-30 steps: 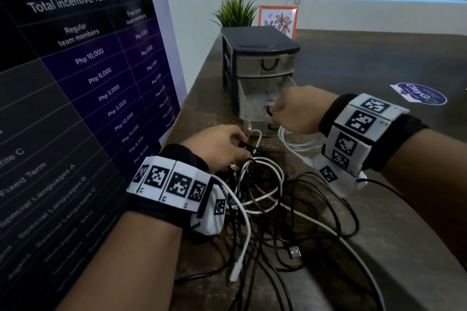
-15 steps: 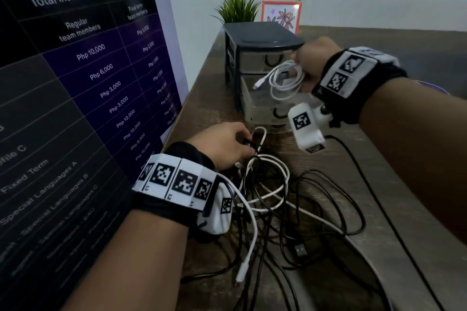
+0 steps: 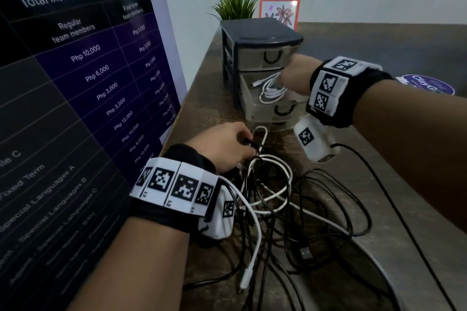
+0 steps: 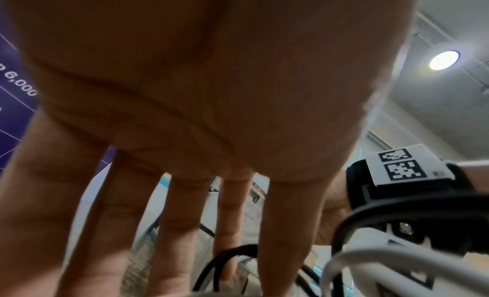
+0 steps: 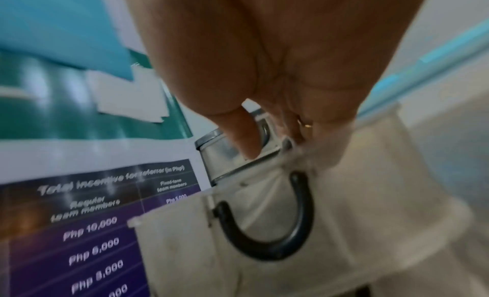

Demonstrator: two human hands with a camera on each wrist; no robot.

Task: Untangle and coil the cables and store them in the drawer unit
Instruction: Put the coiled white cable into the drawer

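A dark grey drawer unit [image 3: 260, 38] stands at the back of the table, its middle drawer [image 3: 271, 113] pulled out. My right hand [image 3: 290, 78] [image 5: 276, 145] reaches over that drawer and holds a coiled white cable [image 3: 271, 89], whose coil hangs inside the drawer. The right wrist view is blurred; it shows the drawer's black handle [image 5: 264, 238] below my fingers. In front lies a tangle of black and white cables [image 3: 278, 197]. My left hand [image 3: 249, 149] [image 4: 254, 270] rests on its far edge, thumb and forefinger pinching a black cable [image 4: 227, 255].
A large poster board [image 3: 88, 83] stands along the table's left side. Behind the unit are a small plant [image 3: 233, 6] and a framed picture [image 3: 280, 11]. A round sticker [image 3: 427, 83] lies at the right. Bare wooden table [image 3: 391, 197] extends to the right of the tangle.
My right hand lifted the coiled white cable from the table up beside the unit, then lowered it into the open middle drawer. My left hand stayed on the tangle.
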